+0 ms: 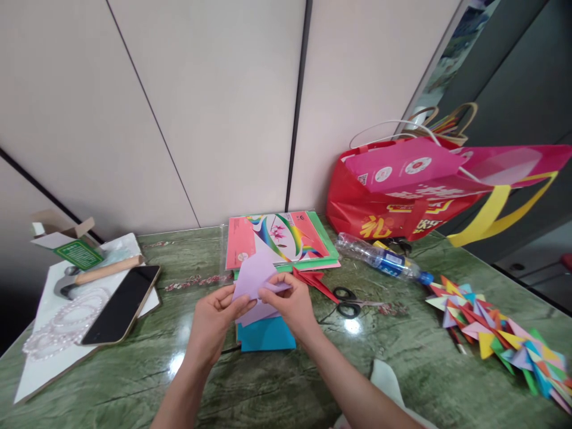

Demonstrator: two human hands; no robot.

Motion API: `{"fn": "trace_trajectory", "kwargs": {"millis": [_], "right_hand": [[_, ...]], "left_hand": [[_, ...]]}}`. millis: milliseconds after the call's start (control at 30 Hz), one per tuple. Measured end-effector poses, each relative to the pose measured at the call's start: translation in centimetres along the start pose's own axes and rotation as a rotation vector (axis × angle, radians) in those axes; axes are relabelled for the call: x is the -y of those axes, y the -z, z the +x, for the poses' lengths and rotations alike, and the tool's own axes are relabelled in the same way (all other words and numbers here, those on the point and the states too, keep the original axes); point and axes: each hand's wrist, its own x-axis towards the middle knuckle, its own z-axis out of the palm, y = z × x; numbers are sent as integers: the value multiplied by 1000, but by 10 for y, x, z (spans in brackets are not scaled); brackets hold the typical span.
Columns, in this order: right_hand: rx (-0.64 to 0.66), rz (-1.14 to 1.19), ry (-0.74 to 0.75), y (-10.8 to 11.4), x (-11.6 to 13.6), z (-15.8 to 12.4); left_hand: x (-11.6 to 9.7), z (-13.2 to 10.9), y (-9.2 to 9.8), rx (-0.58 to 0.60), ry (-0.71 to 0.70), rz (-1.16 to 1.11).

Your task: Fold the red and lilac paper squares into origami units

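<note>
Both hands hold a sheet of light purple paper [254, 273] above the table. My left hand [218, 319] pinches its left edge between thumb and fingers. On the right side, my right hand [292, 301] grips a corner that is bent over. Beneath the hands lie more purple paper and a blue sheet [268, 335]. Just behind is a stack of coloured paper [279, 238] in a clear packet with a flower cover. A folded red paper piece [315, 282] and black-handled scissors [351, 302] rest to the right of my right hand.
On the left, a white board [42, 375] carries a phone [123, 307], a string of beads [67, 325], a wooden-handled tool [107, 271] and a small green box [78, 253]. To the right are a plastic bottle [384, 259], a red bag [379, 205] and colourful folded paper pieces [500, 333].
</note>
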Motion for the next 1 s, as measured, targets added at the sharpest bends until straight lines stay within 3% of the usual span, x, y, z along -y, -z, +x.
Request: {"fn": "trace_trajectory", "kwargs": {"millis": [133,400,767,1000], "right_hand": [[-23,117,-66,-1,-1,0],[-75,105,-73,-2,2,3],[-2,270,-118,-5,-6,0],[24,194,-147,-4,-7,0]], "left_hand": [[-2,-2,-2,-1,11,-14],[3,-1,-2,-20,-7,-24],[10,-2,-7,-70,-16,-44],[10,-2,-11,-48,-5,-101]]}}
